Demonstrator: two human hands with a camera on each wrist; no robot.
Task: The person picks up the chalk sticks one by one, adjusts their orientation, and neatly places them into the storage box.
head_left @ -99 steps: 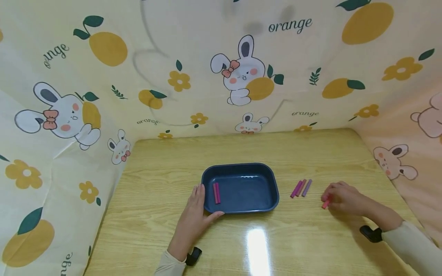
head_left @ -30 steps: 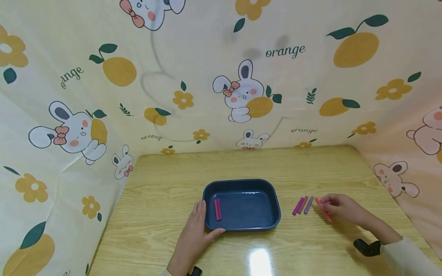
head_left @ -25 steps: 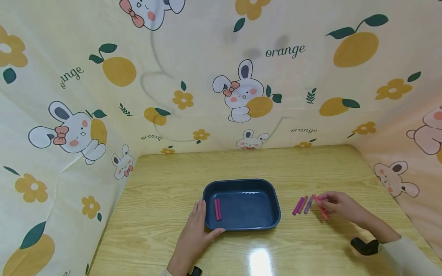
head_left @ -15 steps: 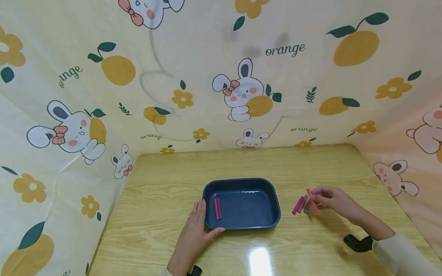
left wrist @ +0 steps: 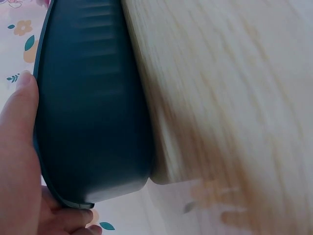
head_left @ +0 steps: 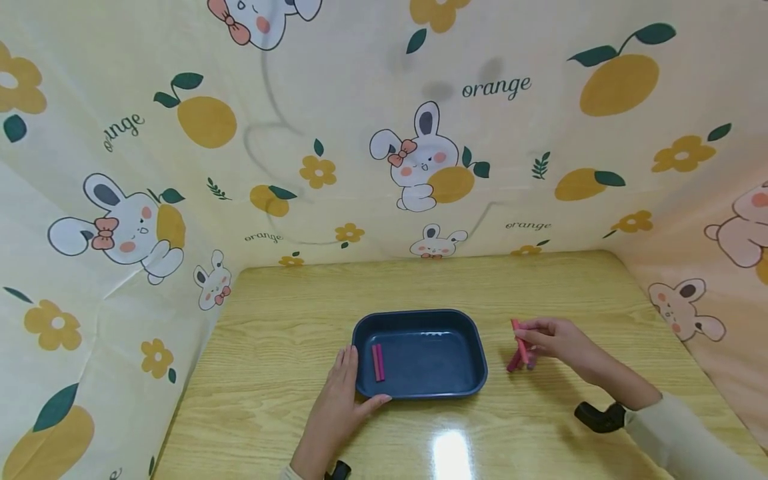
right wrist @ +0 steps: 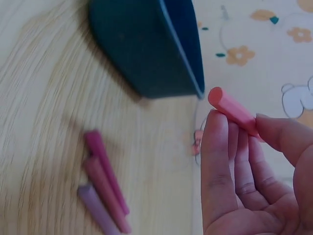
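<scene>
- Coral stick (head_left: 519,340): raised off the table (head_left: 288,313), right of the tray (head_left: 432,373); from the head view it crosses in front of the loose sticks and partly hides them.
- Right hand (head_left: 558,339): thumb and fingers pinch the coral stick; one end juts out beyond the fingertips.
- Left hand (head_left: 333,393): fingers extended against the tray's left end, thumb along its near side, covering that corner; not clenched.
- Loose sticks, clearest in the right wrist view: magenta stick (right wrist: 105,169), dusty-rose stick (right wrist: 107,193) and purple stick (right wrist: 98,210), side by side on the table near the tray's right end.
- Two pink sticks (head_left: 378,363) lie parallel inside the tray, toward its left end.
- Surroundings: printed cloth (head_left: 354,87) behind and at both sides; black wrist mount (head_left: 600,418) at the right wrist; bright glare on the near tabletop.
- Versus 1.0 s ago: coral stick has shifted from right of the loose row to over it, closer to the tray, right hand with it. Left hand, tray and its two sticks look unchanged.
</scene>
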